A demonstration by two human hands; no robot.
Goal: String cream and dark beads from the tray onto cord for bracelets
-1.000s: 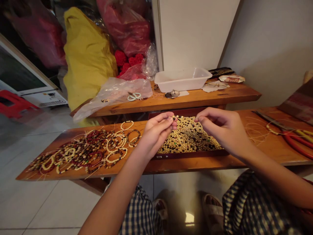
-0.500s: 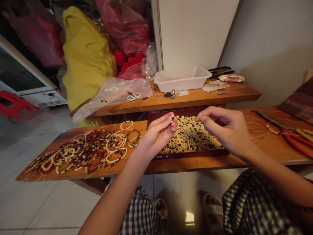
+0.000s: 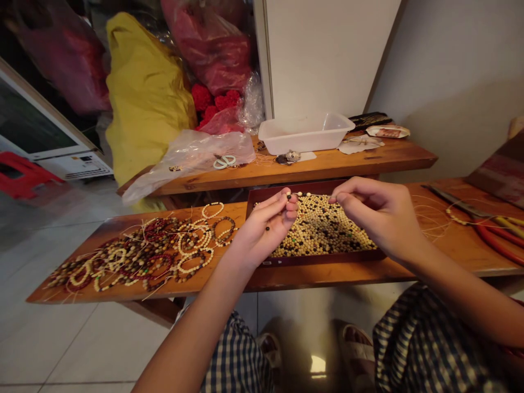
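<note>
My left hand point(image 3: 268, 221) pinches small dark and pale beads point(image 3: 289, 196) between thumb and fingertips, above the left part of a dark red box point(image 3: 323, 258). One dark bead point(image 3: 267, 228) rests against its palm. My right hand point(image 3: 374, 210) is closed in a pinch over the box's right side, holding what looks like the end of a thin string, hard to see. Between the two hands a few pale beads point(image 3: 308, 194) sit in a line, apparently on that string. Loose cream and black beads point(image 3: 327, 226) fill the box below.
Left on the bench point(image 3: 286, 277) lies a heap of beaded bracelets point(image 3: 135, 251). Pliers with red handles point(image 3: 491, 240) and loose string point(image 3: 434, 221) are at the right. On the bench behind stand a white plastic tub point(image 3: 305, 134) and scissors point(image 3: 224, 162) on a plastic bag point(image 3: 192, 155).
The beads between my hands have shifted a little along their line. A dark bead now shows against my left palm. Both hands stay almost in place.
</note>
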